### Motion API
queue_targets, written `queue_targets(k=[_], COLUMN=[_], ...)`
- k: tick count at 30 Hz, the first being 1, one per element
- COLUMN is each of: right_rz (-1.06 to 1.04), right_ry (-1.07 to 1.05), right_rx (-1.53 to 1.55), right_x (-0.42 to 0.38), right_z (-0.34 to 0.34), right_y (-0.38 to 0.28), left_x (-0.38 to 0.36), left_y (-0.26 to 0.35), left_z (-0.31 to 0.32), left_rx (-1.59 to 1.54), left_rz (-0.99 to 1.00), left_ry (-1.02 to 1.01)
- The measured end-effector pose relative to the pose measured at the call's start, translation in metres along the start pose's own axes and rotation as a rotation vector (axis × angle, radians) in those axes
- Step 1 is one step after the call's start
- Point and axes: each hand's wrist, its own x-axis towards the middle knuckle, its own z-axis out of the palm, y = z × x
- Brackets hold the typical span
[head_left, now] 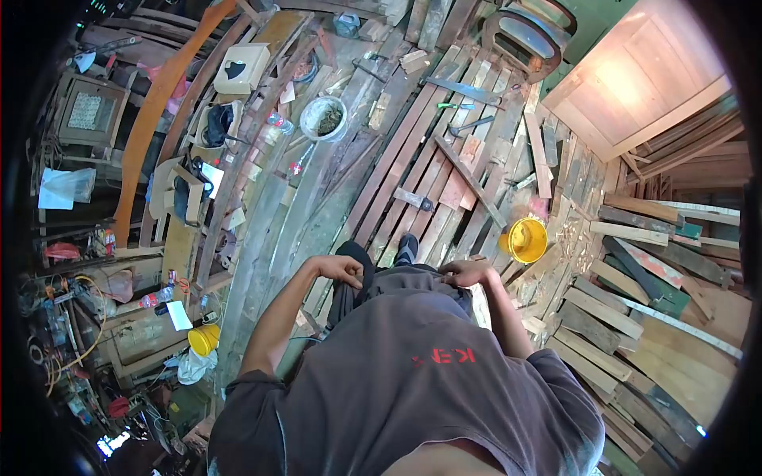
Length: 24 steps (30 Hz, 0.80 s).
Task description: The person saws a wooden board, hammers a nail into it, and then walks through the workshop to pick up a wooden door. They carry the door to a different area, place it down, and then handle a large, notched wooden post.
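Note:
My left hand (343, 270) is at my left thigh, its fingers curled and pressed together at the dark trousers (346, 301). On the other side, my right hand (467, 273) is bent in at the hip, with its fingertips closed at the trouser cloth. Both hands seem to pinch the fabric, though the fingertips are small and partly hidden. Below them hangs my dark shirt (381, 357) with red lettering. One shoe (407, 247) shows between the hands, on wooden planks. Just ahead lies a hammer-like tool (414, 199) with a pale block and a dark end.
A yellow bucket (525, 239) stands front right, a white bucket (324, 119) front left. Beyond lie a handsaw (462, 90) and a hammer (471, 125). Stacked timber (603, 317) lines the right side. A wooden panel (635, 79) leans at upper right; a cluttered bench (182, 238) runs along the left.

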Motion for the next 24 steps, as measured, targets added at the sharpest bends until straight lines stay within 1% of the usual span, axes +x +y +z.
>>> queue_targets(k=[1, 3, 4, 5, 6, 7, 8, 9, 10, 11, 12, 14, 15, 16, 18, 19, 20, 21, 22, 23, 24], right_rz=[-0.022, -0.059, -0.077, -0.095, -0.072, -0.021, 0.033, 0.087, 0.071, 0.093, 0.118, 0.202, 0.238, 0.274, 0.35, 0.378, 0.406, 0.434, 0.376, 0.368, 0.336], right_ry=[-0.018, 0.052, 0.085, 0.119, 0.382, 0.497, 0.611, 0.725, 0.754, 0.764, 0.772, 0.78, 0.824, 0.814, 0.816, 0.845, 0.874, 0.904, 0.926, 0.745, 0.664], right_rx=[0.023, 0.086, 0.118, 0.15, 0.047, 0.056, 0.068, 0.08, 0.012, -0.019, -0.048, -0.157, -0.149, -0.156, -0.147, -0.138, -0.128, -0.119, -0.076, -0.085, -0.046], right_x=[0.003, 0.012, 0.015, 0.02, 0.023, 0.03, 0.036, 0.041, 0.055, 0.072, 0.091, 0.123, 0.137, 0.152, 0.173, 0.178, 0.182, 0.187, 0.191, 0.194, 0.193], right_z=[-0.005, -0.014, -0.019, -0.022, -0.024, -0.03, -0.034, -0.038, -0.04, -0.038, -0.034, -0.024, -0.017, -0.012, -0.01, -0.013, -0.017, -0.022, -0.025, -0.035, -0.039], right_y=[-0.002, 0.001, -0.001, -0.005, -0.01, -0.015, -0.021, -0.027, -0.025, -0.023, -0.022, -0.028, -0.033, -0.029, -0.037, -0.044, -0.051, -0.058, -0.054, -0.047, -0.04], left_x=[0.001, 0.005, 0.006, 0.007, 0.007, 0.006, 0.004, 0.002, 0.003, 0.005, 0.006, 0.002, -0.003, -0.003, -0.01, -0.012, -0.012, -0.013, -0.015, -0.015, -0.013], left_y=[-0.001, -0.016, -0.022, -0.027, -0.031, -0.031, -0.033, -0.035, -0.035, -0.035, -0.034, -0.022, -0.017, -0.025, -0.021, -0.026, -0.03, -0.035, -0.032, -0.036, -0.044], left_z=[-0.013, -0.037, -0.043, -0.05, -0.063, -0.077, -0.09, -0.099, -0.109, -0.122, -0.135, -0.157, -0.168, -0.182, -0.202, -0.211, -0.22, -0.229, -0.237, -0.245, -0.254], left_rx=[-0.007, -0.028, -0.197, -0.207, -0.212, -0.214, -0.235, -0.226, -0.214, -0.2, -0.103, -0.047, -0.019, 0.055, -0.02, -0.062, -0.066, -0.121, -0.032, 0.057, 0.139], left_rz=[0.046, 0.138, 0.201, 0.223, 0.247, 0.271, 0.218, 0.219, 0.222, 0.225, 0.207, 0.076, 0.011, 0.026, -0.08, -0.137, -0.133, -0.208, -0.231, -0.254, -0.147], left_ry=[0.037, 0.111, 0.181, 0.23, 0.281, 0.33, 0.343, 0.339, 0.337, 0.335, 0.328, 0.191, 0.123, 0.099, 0.092, 0.087, 0.101, 0.077, 0.012, -0.053, -0.007])
